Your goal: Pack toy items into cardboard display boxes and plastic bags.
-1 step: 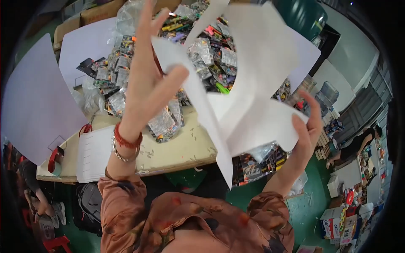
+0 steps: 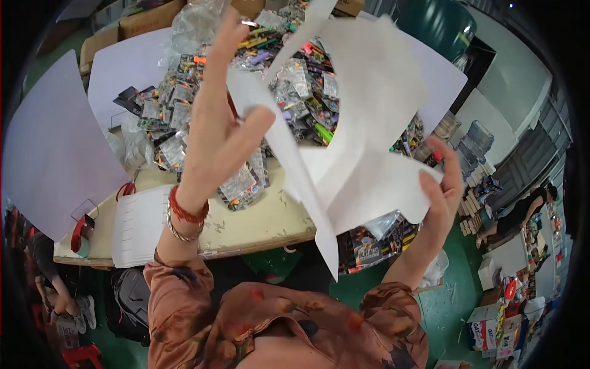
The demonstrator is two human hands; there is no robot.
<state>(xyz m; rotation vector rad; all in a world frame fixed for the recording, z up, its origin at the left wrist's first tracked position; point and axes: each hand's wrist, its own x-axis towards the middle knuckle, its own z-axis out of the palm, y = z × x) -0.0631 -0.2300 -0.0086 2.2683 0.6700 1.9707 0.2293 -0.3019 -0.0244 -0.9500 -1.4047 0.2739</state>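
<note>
A large white cardboard sheet (image 2: 375, 92), bent and folded with curved cut edges, is up in the air in front of me, above the table's front edge. My right hand (image 2: 444, 184) pinches its lower right edge between thumb and fingers. My left hand (image 2: 224, 117) is on the sheet's left side, fingers stretched upward and spread from the thumb. The left thumb lies against a narrow white flap. Parts of the sheet are blurred. Behind it, a heap of small clear packets with colourful contents (image 2: 292, 83) covers the table and is partly hidden.
On the cream table (image 2: 270, 215) lie a white lined paper (image 2: 144, 224), red-handled scissors (image 2: 127, 187) and a tape roll (image 2: 80, 237). Upright pale boards (image 2: 61, 147) stand left. Below the sheet is a box of packets (image 2: 375, 249). Another person (image 2: 522, 212) bends at the far right.
The sheet's top has dipped slightly, and my left hand has come down a little with it. My right hand keeps its pinch on the edge.
</note>
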